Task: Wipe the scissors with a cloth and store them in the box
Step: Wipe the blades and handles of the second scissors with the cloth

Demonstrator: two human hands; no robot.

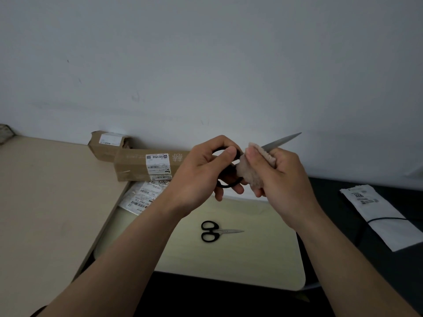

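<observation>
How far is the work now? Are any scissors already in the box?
Nothing looks stored yet. In hand: the left hand grips the large scissors by the handles, the right hand holds the cloth round the blades. Left: the small scissors lie on the table; both must go into the cardboard box.

1. held scissors (282, 140): handle loops mostly behind the fingers of the left hand (199, 177); blade base covered by the cloth (250, 172).
2. cloth: partly tucked inside the right hand (283, 179).
3. rear box (106, 145): right end behind the front box (137, 165); label print on both too small to read.
4. grey object (5, 133), mid-left edge: cut off, unidentifiable.
5. white packet (384, 216), right: runs to the frame edge; print blurred.
</observation>
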